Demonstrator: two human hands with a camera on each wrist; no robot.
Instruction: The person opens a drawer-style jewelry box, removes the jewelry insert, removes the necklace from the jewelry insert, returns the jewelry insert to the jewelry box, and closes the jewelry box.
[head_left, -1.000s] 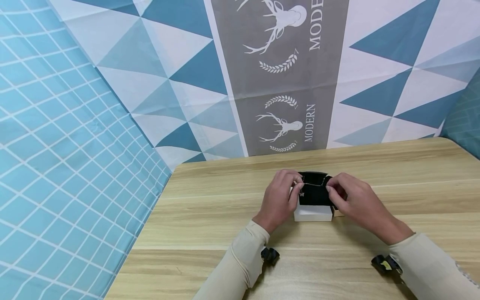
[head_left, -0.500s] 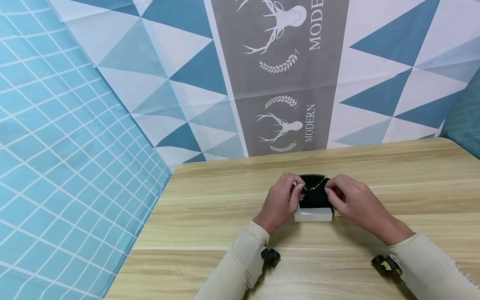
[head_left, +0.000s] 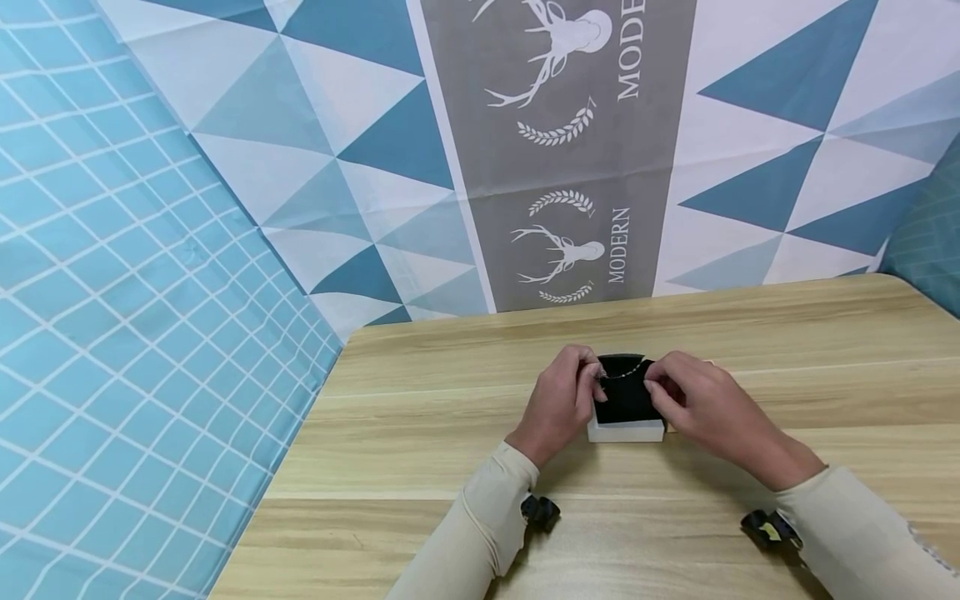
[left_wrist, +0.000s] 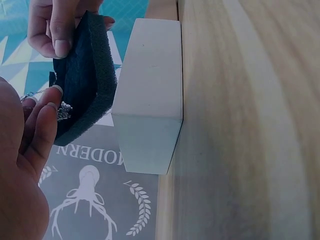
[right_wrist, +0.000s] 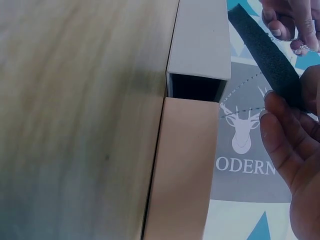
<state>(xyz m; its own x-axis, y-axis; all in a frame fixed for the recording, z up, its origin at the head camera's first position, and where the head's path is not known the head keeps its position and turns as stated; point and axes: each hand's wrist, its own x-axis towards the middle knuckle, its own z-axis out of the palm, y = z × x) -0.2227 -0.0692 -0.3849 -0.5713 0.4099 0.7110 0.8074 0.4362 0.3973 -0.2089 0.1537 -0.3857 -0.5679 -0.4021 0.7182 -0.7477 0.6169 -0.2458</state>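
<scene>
A black foam pad (head_left: pixel 626 398) is tilted over a small white box (head_left: pixel 626 432). My right hand (head_left: pixel 697 396) pinches the pad's right edge between thumb and fingers. At the pad's left side, my left hand (head_left: pixel 551 396) pinches a thin silver chain (left_wrist: pixel 65 111), part of which bunches below the fingertips in the left wrist view. From there the chain sags across the pad's face to its upper right edge. More of the chain (right_wrist: pixel 241 84) hangs in a loop behind the pad in the right wrist view.
A tan box (right_wrist: pixel 185 165) lies against the dark open end of the white box on the wooden table (head_left: pixel 420 467). Patterned cloth (head_left: pixel 555 167) hangs behind the table's far edge. Light blue checked cloth (head_left: pixel 150 333) covers the left side.
The chain has gone from nearly straight to a sagging curve across the pad. The pad's lower edge has come down toward the box front, and my right hand has shifted slightly left.
</scene>
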